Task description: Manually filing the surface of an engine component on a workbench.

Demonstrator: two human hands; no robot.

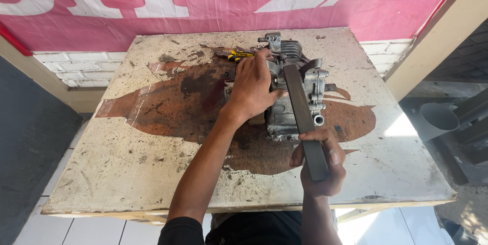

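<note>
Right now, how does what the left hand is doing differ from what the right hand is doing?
The left hand lies spread, palm down, on the grey metal engine block; the right hand is closed around the near end of a long flat dark bar. The left hand is farther up the stained table, the right hand near its front edge. Both are bare.

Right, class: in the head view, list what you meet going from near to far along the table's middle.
Right hand gripping the flat metal bar → left hand on the engine block → yellow-handled tool → table's far edge.
</note>
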